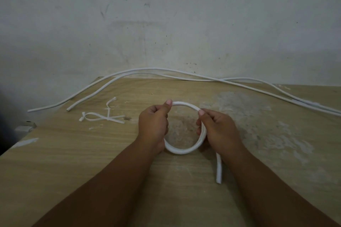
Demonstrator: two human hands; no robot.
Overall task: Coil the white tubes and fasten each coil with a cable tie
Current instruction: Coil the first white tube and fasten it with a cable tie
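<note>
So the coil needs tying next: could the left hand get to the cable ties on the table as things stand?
Probably yes, once it lets go: the left hand grips the coil, and only bare table lies between it and the cable ties to its left.

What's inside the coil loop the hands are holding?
Only bare table with a scuffed whitish patch. The cable ties lie outside, to the left. The left hand covers the left side of the coil and the right hand part of its right, so the wraps there are hidden.
</note>
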